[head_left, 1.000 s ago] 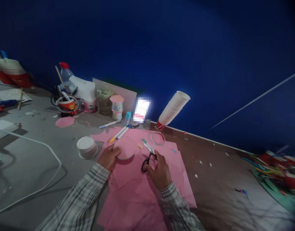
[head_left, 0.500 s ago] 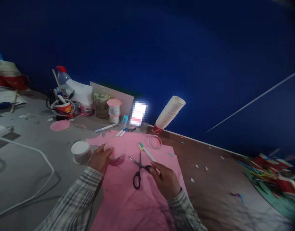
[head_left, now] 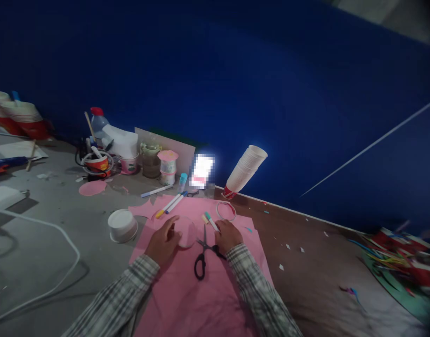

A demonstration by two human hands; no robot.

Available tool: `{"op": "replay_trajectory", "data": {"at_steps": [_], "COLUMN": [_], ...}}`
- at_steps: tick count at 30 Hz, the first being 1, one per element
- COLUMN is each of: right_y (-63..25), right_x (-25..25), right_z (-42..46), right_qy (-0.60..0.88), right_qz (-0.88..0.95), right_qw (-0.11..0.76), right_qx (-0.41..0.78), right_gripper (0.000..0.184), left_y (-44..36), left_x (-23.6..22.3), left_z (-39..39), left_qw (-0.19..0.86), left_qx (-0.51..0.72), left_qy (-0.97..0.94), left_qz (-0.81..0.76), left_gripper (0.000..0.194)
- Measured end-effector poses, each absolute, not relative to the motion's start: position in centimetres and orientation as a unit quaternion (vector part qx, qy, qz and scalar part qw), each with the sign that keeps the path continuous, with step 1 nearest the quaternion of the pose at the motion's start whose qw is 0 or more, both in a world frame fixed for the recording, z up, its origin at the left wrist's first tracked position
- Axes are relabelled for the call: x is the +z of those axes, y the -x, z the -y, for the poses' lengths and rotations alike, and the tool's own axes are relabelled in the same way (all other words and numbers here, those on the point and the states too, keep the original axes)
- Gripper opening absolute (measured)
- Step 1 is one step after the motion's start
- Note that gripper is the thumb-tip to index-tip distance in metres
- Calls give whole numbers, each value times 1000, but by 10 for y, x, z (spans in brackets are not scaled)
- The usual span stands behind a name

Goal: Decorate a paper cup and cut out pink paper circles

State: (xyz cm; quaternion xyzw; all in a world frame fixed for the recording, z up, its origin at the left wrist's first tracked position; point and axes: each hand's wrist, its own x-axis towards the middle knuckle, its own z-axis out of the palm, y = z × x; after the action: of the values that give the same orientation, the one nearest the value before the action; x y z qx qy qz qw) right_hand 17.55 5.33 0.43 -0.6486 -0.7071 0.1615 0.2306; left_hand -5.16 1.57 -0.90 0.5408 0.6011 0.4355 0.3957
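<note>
My left hand (head_left: 163, 241) pinches the edge of a round pink paper disc (head_left: 187, 232) between thumb and fingers, just above a large pink sheet (head_left: 186, 290). My right hand (head_left: 229, 238) has its fingers closed on the lower end of a white marker (head_left: 212, 221) with a green cap; the fingertips are partly hidden. Between the hands, black-handled scissors (head_left: 203, 246) lie on the sheet with their blades apart. A yellow-tipped marker (head_left: 167, 207) and a blue-ended marker (head_left: 177, 203) lie at the sheet's back edge.
An upturned white tub (head_left: 122, 225) stands left of the sheet, with a white cable (head_left: 65, 231) farther left. At the back are a tilted stack of paper cups (head_left: 245, 171), a lit phone (head_left: 202, 171) and a pen cup (head_left: 97, 164). Paper scraps lie to the right.
My left hand has moved right with the pink disc, towards the scissors. My right hand has gone up from beside the scissors' handle to the green-capped marker.
</note>
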Motion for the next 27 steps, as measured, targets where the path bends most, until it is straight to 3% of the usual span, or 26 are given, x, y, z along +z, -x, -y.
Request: {"op": "replay_trajectory", "data": {"at_steps": [5,8,11,14,16,22,24,27], "right_y": [-188,-180,-162,-147,-145,-149,-145,-136], "right_x": [33,51,56,52,46,29,24,18], "right_z": [-40,-18,2,14,18,22,23,25], "right_qy": [649,598,512,461,441,286,318,411], "right_qz": [671,638,606,617,589,438,444,499], "right_qw": [302,342,327,302,309,468,495,504], "right_qx": [194,343,513,562,603,712,675,572], "right_gripper": [31,37,30,27,30,77,66,31], "left_y": [51,55,58,59,59,61,58,45], "left_x": [-9,-1,10,18,20,23,23,19], "left_z": [-12,-11,-9,-7,-6,-6,-2,8], "left_qw": [234,164,301,511,578,611,600,547], "left_qx": [461,509,508,451,418,426,411,367], "left_qy": [-645,-648,-651,-599,-569,-523,-553,-642], "left_qz": [-563,-543,-476,-421,-409,-413,-407,-394], "left_gripper": [31,27,35,42,34,33,29,16]}}
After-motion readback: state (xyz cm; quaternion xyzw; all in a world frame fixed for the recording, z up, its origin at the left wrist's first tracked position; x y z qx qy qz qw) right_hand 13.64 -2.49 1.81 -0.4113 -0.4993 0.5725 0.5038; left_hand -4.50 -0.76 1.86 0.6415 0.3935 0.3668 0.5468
